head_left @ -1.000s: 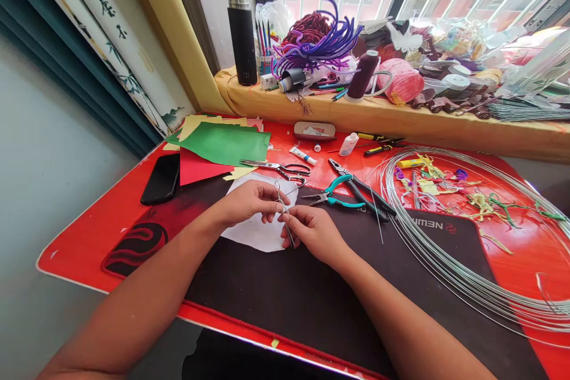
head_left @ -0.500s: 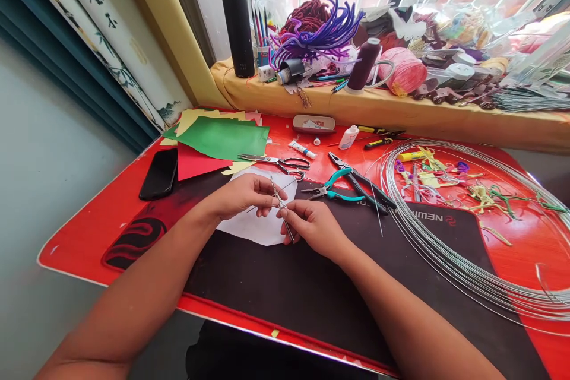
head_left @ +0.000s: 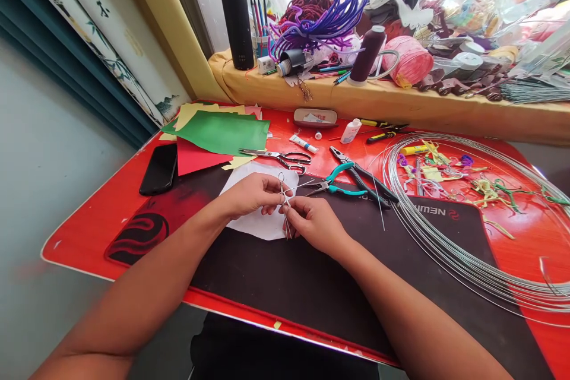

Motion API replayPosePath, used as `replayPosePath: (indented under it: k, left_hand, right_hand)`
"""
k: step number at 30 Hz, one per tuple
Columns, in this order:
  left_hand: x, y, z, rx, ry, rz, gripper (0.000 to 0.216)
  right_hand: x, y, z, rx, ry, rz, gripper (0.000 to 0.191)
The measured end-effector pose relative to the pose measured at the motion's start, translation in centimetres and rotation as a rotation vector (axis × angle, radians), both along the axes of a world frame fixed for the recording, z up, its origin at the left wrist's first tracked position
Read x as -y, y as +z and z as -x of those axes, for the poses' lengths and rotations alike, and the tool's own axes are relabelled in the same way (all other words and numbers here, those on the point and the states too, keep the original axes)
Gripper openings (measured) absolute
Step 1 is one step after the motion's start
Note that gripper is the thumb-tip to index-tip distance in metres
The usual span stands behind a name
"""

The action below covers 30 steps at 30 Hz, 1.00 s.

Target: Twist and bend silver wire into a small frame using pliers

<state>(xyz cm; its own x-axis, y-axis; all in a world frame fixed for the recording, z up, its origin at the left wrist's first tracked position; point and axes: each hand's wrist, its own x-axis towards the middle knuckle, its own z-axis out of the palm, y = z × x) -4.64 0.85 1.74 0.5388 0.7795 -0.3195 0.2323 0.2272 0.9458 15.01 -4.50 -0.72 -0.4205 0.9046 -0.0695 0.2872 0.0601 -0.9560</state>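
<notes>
Between my two hands is a small wire figure (head_left: 285, 214), bent from thin silvery wire with a loop at its top and several legs pointing down. My left hand (head_left: 253, 195) is closed, its thumb and fingers pinching the upper part. From the other side my right hand (head_left: 317, 218) pinches the figure lower down. One wire end sticks out to the right above my right hand. Beneath the hands lies a sheet of white paper (head_left: 256, 224) on the black desk mat (head_left: 276, 273). Teal-handled pliers (head_left: 338, 185) and larger black pliers (head_left: 363, 175) lie just right of the hands.
Scissors (head_left: 285, 158) lie behind the paper, with coloured sheets (head_left: 231, 133) and a phone (head_left: 159, 169) to the left. A big wire coil (head_left: 427, 249) covers the right side, around yarn scraps (head_left: 485, 190). A glue bottle (head_left: 351, 130) stands at the back.
The wire figure has turned more upright in my fingers, and its projecting wire now points right. Both hands keep their pinch. The whole view has shifted slightly.
</notes>
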Motion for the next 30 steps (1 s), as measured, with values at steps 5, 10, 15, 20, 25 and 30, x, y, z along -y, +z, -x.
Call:
replayPosePath:
  k: [5,10,15,20,25,30]
  left_hand:
    - [0.06,-0.11,0.02,-0.014,-0.001,-0.011,0.023]
    - [0.14,-0.36,-0.02,-0.047,0.021,-0.037,0.023]
    - [0.21,-0.47,-0.12,-0.060,0.035,-0.053,0.025]
    - [0.18,-0.41,-0.13,-0.070,0.042,-0.056,0.027]
    - [0.11,-0.34,0.01,-0.071,0.001,-0.033,0.029]
    - [-0.09,-0.29,0.28,-0.078,-0.033,-0.007,0.028]
  right_hand:
    - [0.04,0.20,0.12,-0.009,-0.001,0.033,0.027]
    - [-0.03,0.12,0.05,-0.030,0.014,0.078,0.019]
    - [-0.12,0.19,-0.07,-0.005,0.035,0.066,0.017]
    - [-0.05,0.04,-0.08,-0.005,0.051,0.046,0.013]
    - [0.10,-0.16,0.08,0.039,0.024,0.027,0.013]
    - [0.14,-0.17,0.17,0.074,0.041,0.024,0.015]
